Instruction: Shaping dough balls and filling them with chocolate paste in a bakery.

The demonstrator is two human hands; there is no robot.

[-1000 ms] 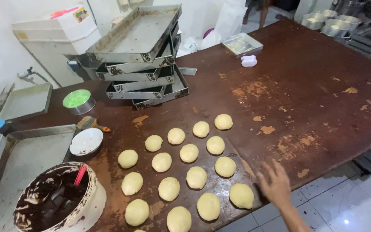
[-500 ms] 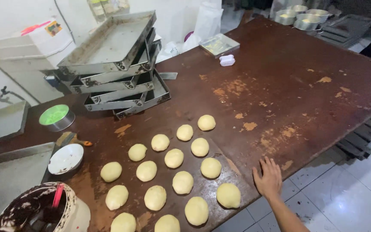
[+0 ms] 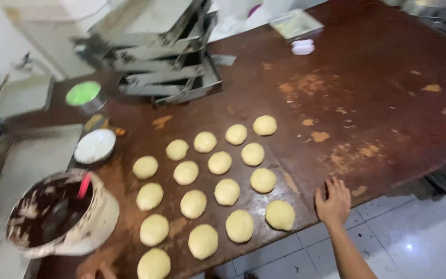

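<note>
right hand [image 3: 332,202] flat, fingers spread, grasping nothing, on the brown table [image 3: 388,103] edge | nearest dough ball [image 3: 280,215] just beside, untouched | left hand barely visible, state unclear | advice: lift balls gently, avoid denting

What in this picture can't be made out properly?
- The left hand: cut off by the bottom edge of the head view, only a sliver shows.
- The chocolate bucket: dark filling hides all but the red handle of the tool inside it.
- The stacked metal trays: motion blur smears them, and the top edge cuts them off.
- The right hand lies flat on the table edge, fingers spread, holding nothing.
</note>
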